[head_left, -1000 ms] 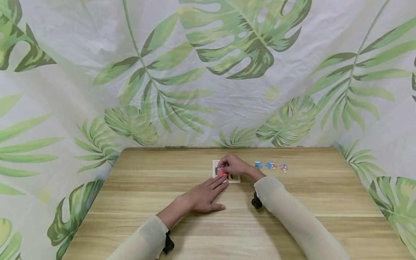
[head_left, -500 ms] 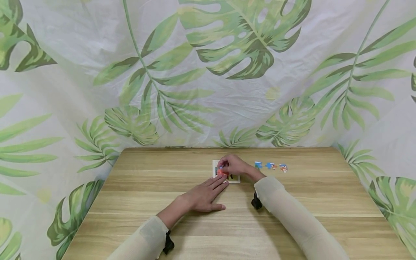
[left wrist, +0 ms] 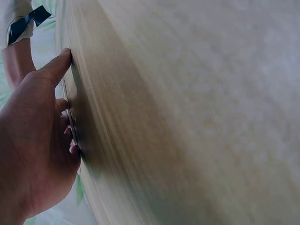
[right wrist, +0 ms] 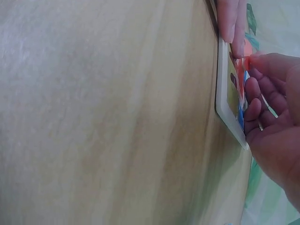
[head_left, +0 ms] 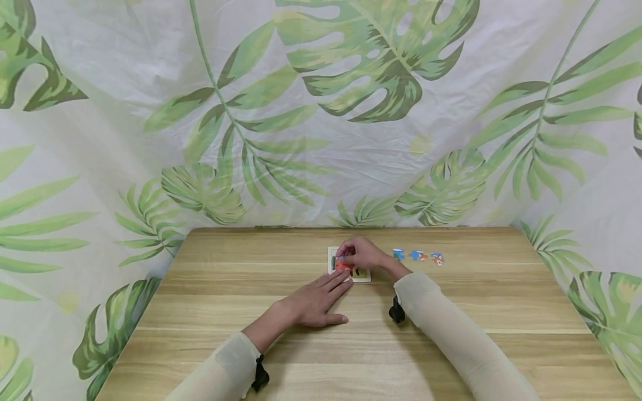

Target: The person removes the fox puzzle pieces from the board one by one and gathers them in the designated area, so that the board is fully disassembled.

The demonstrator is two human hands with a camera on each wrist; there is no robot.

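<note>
A small puzzle board [head_left: 364, 280] with a white rim lies flat toward the far side of the table. My right hand [head_left: 363, 254] is over it, thumb and fingers pinching a red-orange puzzle piece [head_left: 342, 264]. In the right wrist view that piece [right wrist: 248, 62] shows at the thumb tip, partly covered by fingers. The left hand [head_left: 316, 305] lies palm down with straight fingers, their tips resting on the board's near left part and touching the red picture area. Much of the board's picture is hidden beneath both hands.
Right of the board lie three loose puzzle pieces: a blue-green one [head_left: 398, 254], a blue one with orange [head_left: 418, 255] and one with an orange-and-white animal face [head_left: 438, 259]. A leaf-patterned cloth [head_left: 301, 139] hangs behind the wooden table [head_left: 241, 250].
The red-orange piece has tilted and shifted slightly under my right fingers, and the right hand has moved a little. My left hand stays in place.
</note>
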